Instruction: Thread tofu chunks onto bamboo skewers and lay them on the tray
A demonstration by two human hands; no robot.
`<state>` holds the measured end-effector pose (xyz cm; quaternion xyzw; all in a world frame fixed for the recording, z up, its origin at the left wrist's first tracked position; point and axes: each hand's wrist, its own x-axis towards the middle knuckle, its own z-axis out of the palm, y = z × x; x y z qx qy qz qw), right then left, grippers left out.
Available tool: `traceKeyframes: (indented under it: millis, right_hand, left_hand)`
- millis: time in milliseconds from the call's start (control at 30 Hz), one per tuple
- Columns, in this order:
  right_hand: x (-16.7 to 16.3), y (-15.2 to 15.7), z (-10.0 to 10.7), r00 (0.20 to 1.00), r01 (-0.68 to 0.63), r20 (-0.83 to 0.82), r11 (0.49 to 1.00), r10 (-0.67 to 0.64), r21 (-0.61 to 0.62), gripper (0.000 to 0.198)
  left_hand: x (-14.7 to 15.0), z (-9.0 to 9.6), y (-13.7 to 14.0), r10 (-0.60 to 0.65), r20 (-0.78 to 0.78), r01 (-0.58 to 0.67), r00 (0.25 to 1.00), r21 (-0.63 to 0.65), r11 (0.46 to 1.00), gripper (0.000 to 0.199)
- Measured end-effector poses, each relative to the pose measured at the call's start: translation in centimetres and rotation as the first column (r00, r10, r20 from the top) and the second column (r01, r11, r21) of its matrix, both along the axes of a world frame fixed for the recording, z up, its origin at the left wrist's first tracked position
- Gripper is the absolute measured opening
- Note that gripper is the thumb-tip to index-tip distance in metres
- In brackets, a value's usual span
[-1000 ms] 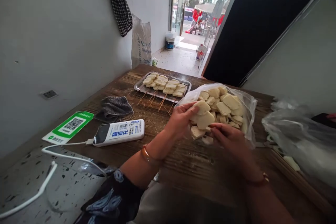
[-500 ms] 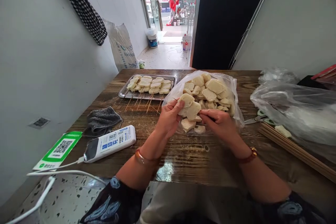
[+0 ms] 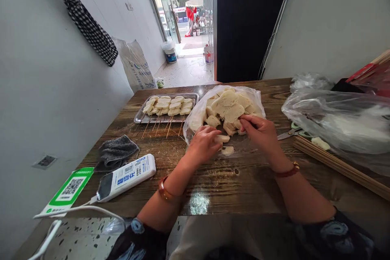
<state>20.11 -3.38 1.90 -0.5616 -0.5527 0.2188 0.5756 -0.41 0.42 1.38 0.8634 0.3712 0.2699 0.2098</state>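
Observation:
My right hand (image 3: 258,132) pinches the end of a bamboo skewer, mostly hidden by fingers and food. Pale, bread-like slices (image 3: 228,105) hang on that skewer above an open plastic bag (image 3: 195,113). At the bag's front, my left hand (image 3: 204,143) has its fingers curled over a loose pale slice (image 3: 224,139). Another slice (image 3: 228,150) lies just in front of it. More slices (image 3: 213,121) fill the bag behind. To the left, a metal tray (image 3: 137,118) bears several finished skewers of slices (image 3: 164,105), their sticks pointing toward me.
On the left lie a grey cloth (image 3: 117,150), a white power bank (image 3: 131,175) with a cable, and a green QR card (image 3: 69,191). Scissors (image 3: 288,133), a bundle of bamboo skewers (image 3: 338,164) and clear plastic bags (image 3: 341,122) are on the right.
My left hand has let go of the skewered slices and moved down to a loose slice. My right hand now holds the skewer alone, over the bag. The view has shifted slightly.

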Motion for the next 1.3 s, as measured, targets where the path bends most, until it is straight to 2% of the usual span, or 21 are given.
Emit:
traceKeyframes:
  millis: [100,200,300,367,467,533,600,700,800,967,1133,1233,1300]
  right_hand:
    - [-0.2,0.0,0.0,1.0,-0.019,-0.012,1.0,0.019,-0.005,0.029]
    - [-0.2,0.0,0.0,0.999,-0.02,-0.04,1.0,0.02,-0.007,0.03]
    - [-0.1,0.0,-0.1,0.997,0.0,-0.083,1.0,-0.001,-0.005,0.03]
    - [0.0,0.0,0.0,0.994,0.011,-0.104,1.0,-0.012,-0.006,0.029]
    - [-0.1,-0.1,0.2,0.991,0.002,-0.137,1.0,-0.005,-0.024,0.029]
    - [-0.1,-0.2,0.3,0.989,-0.003,-0.148,0.999,-0.002,-0.035,0.03]
    - [-0.1,-0.3,0.4,0.988,0.005,-0.153,1.0,-0.009,-0.03,0.03]
    - [0.0,-0.2,0.4,0.987,0.012,-0.158,1.0,-0.013,-0.007,0.031]
    - [0.1,-0.1,0.4,0.99,0.015,-0.137,1.0,-0.017,-0.013,0.032]
    - [0.0,-0.1,0.2,0.994,0.001,-0.113,1.0,-0.004,-0.02,0.031]
    - [0.2,-0.2,0.2,0.986,0.018,-0.164,1.0,-0.021,-0.025,0.031]
    - [0.3,-0.2,0.3,0.984,0.035,-0.174,0.999,-0.038,-0.015,0.03]
    - [0.3,-0.2,0.3,0.984,0.03,-0.176,0.999,-0.032,-0.015,0.03]
  left_hand:
    - [0.1,-0.4,0.3,-0.003,-0.1,0.009,0.995,0.06,0.998,0.018]
    - [0.0,-0.6,0.7,0.046,-0.091,-0.041,0.995,0.062,0.997,0.015]
    - [0.0,-0.9,1.0,0.126,0.013,-0.127,0.992,0.028,0.992,0.017]
    - [0.0,-1.1,1.2,0.189,0.115,-0.186,0.975,-0.041,0.982,0.017]
    - [0.0,-1.2,1.2,0.22,0.232,-0.188,0.947,-0.153,0.97,0.022]
    - [-0.1,-1.0,1.1,0.215,0.25,-0.173,0.944,-0.179,0.968,0.022]
    - [-0.5,-0.5,0.9,0.19,0.182,-0.161,0.965,-0.162,0.974,0.016]
    - [-1.1,0.6,0.4,0.086,-0.013,-0.087,0.996,-0.116,0.99,0.014]
    - [-1.4,1.3,0.0,0.007,-0.17,-0.019,0.985,-0.069,0.997,0.018]
    - [-1.5,1.4,0.0,-0.018,-0.262,0.008,0.965,-0.04,0.999,0.024]
    - [-2.2,1.1,0.6,0.015,-0.145,-0.034,0.989,-0.132,0.991,0.029]
    - [-2.8,1.2,0.9,0.08,0.03,-0.069,0.996,-0.256,0.964,0.041]
    - [-3.1,1.5,1.0,0.115,0.201,-0.03,0.973,-0.384,0.923,0.048]
